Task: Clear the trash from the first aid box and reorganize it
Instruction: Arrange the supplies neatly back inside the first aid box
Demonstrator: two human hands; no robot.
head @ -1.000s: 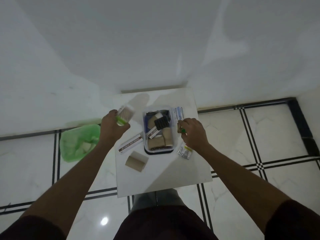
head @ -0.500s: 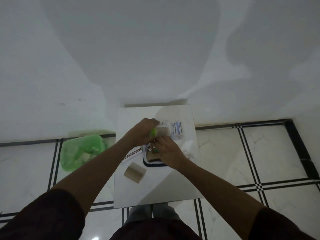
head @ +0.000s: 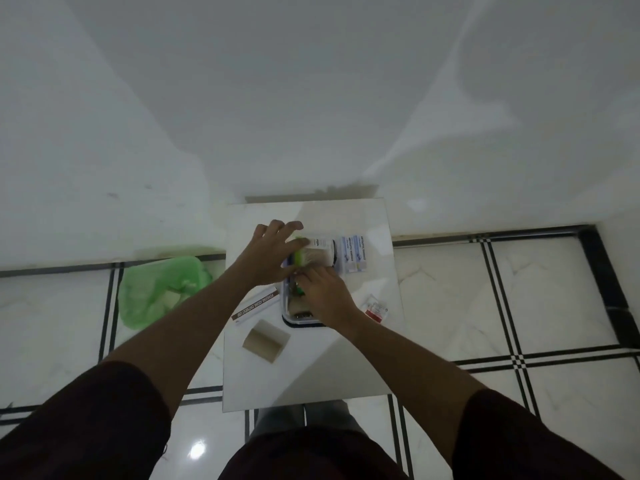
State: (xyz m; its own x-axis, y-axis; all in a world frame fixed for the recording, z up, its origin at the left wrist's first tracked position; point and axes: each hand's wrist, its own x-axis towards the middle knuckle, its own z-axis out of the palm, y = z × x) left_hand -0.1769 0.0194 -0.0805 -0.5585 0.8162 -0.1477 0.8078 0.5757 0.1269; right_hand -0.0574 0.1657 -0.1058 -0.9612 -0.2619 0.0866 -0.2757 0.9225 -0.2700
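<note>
Left fingers: I see the fingers (head: 277, 228) of my left hand (head: 268, 258) spread and laid over a white bottle with a green cap (head: 313, 252), which lies across the far end of the first aid box (head: 286, 311); they press on it more than wrap it, so I judge a loose hold.

Right fingers: my right hand (head: 323, 296) is down inside the box, its fingers curled toward something small and green; whether they are pinched shut on it I cannot tell.

First aid box: a clear tub with a dark base, at the middle of the desk (head: 311, 382), mostly covered by both hands.

Outside the box: a long ointment carton (head: 255, 308) just left of it; a flat brown cardboard piece (head: 266, 341) nearer the front left corner; two bandage packets (head: 354, 253) touching its far right side; a small blister pack (head: 374, 309) toward the right edge.

Trash: a green plastic bag (head: 156, 292) on the floor off the desk's left edge, with pale scraps showing through it.

Progress: I judge the work to be midway. Some trash appears bagged and items are being set into the box; the carton, packets, blister pack and cardboard piece are yet to be packed or binned.

Hidden: most of the box's contents lie under my hands; the carton's print is only partly legible; the green item at my right fingertips is too small to name.
</note>
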